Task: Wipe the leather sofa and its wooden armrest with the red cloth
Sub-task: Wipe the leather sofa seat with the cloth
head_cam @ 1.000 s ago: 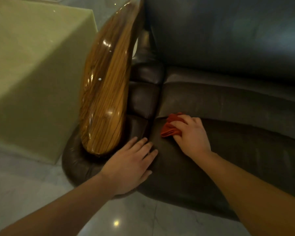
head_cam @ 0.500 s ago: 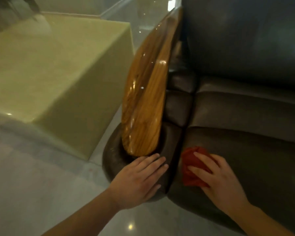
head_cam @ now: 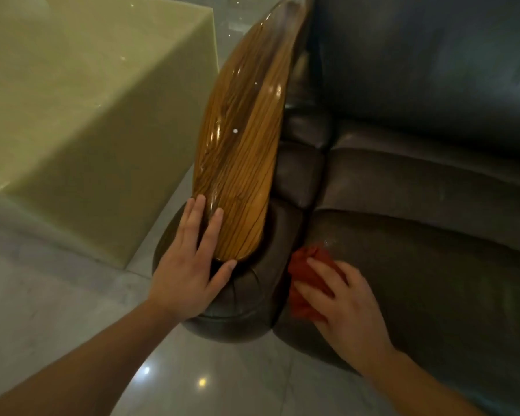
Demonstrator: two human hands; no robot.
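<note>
The left hand (head_cam: pixel 189 265) has shifted since half a second ago: then it lay flat on the rounded leather front of the arm, below the wood, and now it has slid up so that its spread fingers rest on the lower end of the wooden armrest (head_cam: pixel 240 145), the thumb hooked under the tip. The right hand (head_cam: pixel 342 301) has kept the red cloth (head_cam: pixel 303 274) at the front left corner of the seat cushion, just beside the crease where the cushion meets the padded arm, whereas a second ago it was working further back on the seat. This suggests the wiping has come to the front edge of the leather sofa (head_cam: pixel 418 265) and that the armrest is likely the next surface, with the left hand serving as a brace. The right hand lies open over the cloth, fingers splayed and pressing it down onto the leather rather than pinching it. The cloth is bunched into a loose wad, largely hidden under the fingers, so its full size cannot be told. The leather near it shows a faint sheen, possibly damp, though the dim light makes this uncertain. The armrest is glossy and striped in grain, with a few pale specks on it.
</note>
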